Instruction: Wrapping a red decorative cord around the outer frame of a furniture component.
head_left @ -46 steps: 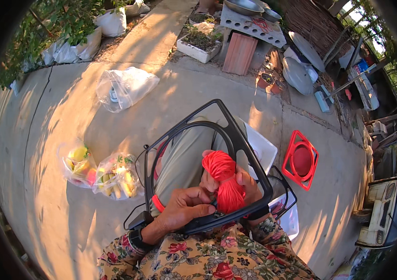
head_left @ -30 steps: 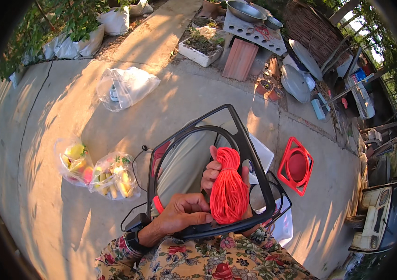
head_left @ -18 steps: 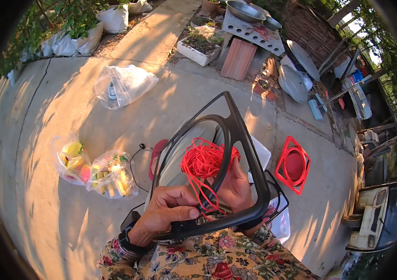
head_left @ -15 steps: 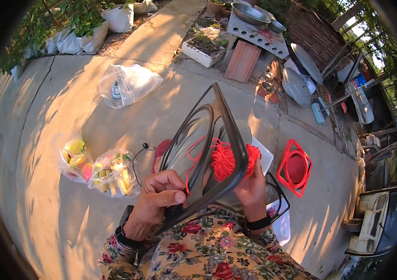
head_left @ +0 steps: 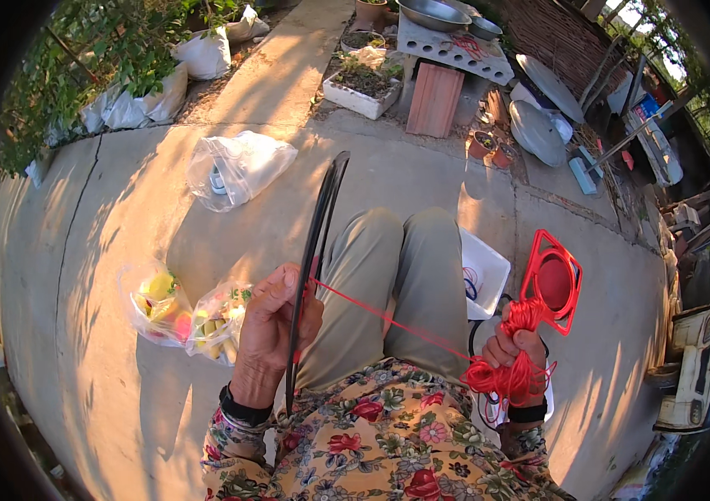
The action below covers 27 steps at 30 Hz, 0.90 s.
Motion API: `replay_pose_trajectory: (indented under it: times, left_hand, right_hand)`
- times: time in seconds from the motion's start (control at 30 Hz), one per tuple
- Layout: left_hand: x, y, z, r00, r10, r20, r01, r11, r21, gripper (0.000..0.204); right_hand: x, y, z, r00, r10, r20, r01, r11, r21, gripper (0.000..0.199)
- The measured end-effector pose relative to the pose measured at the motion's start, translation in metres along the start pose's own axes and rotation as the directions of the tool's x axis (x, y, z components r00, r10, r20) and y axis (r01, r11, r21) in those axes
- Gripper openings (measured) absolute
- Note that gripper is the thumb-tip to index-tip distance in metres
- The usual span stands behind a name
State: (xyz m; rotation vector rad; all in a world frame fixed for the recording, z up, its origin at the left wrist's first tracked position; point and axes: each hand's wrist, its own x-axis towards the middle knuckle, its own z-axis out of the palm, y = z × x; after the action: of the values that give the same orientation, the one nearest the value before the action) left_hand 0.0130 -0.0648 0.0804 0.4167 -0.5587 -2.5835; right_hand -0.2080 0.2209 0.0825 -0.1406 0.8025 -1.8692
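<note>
My left hand (head_left: 276,317) is closed on a black plastic frame (head_left: 322,225), which stands nearly edge-on over my lap. Off to the right, my right hand (head_left: 509,342) is wrapped round a loose bundle of red cord (head_left: 515,377), with loops spilling above and below the fingers. One strand (head_left: 393,321) of this cord stretches across my thighs from the frame, beside my left fingers, to the bundle. How the strand is fixed at the frame is hidden by the edge-on view.
Right of my knees lies a white tray (head_left: 499,260); beyond it is a red frame (head_left: 572,313) with a round centre. Bags of fruit (head_left: 154,296) and a clear plastic bag (head_left: 259,163) lie on the concrete to the left. Planters and a block table (head_left: 455,46) stand ahead.
The black frame has turned from showing its opening to edge-on. My right hand has carried the red cord out from behind the frame to the right, drawing a strand straight.
</note>
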Motion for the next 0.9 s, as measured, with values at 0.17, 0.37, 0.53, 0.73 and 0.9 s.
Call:
replay_pose_trajectory:
  times: [0.17,0.37,0.53,0.73,0.9]
  left_hand:
    - [0.005,0.001,0.009,1.0,0.011,-0.009,-0.01,0.982,0.19,0.025]
    - [0.003,-0.008,0.002,0.996,0.048,0.075,-0.059,0.987,0.149,0.023]
    - [0.008,0.01,0.016,0.996,0.085,0.023,-0.088,0.952,0.294,0.019]
    - [0.032,0.054,0.072,0.937,0.297,0.183,-0.345,0.868,0.358,0.027]
    - [0.046,0.069,0.115,0.851,0.385,0.358,-0.476,0.854,0.213,0.033]
  right_hand:
    - [-0.006,-0.003,-0.011,0.97,0.118,0.212,-0.098,0.99,-0.101,0.03]
    - [-0.005,-0.008,-0.018,0.999,-0.031,0.028,0.029,0.997,0.07,0.032]
    - [0.0,-0.017,-0.002,0.994,-0.113,-0.017,0.114,0.987,0.116,0.031]
    - [0.029,-0.049,0.043,0.96,-0.178,0.217,0.198,0.978,-0.072,0.037]
    - [0.037,-0.079,0.084,0.903,-0.282,0.324,0.316,0.947,-0.055,0.036]
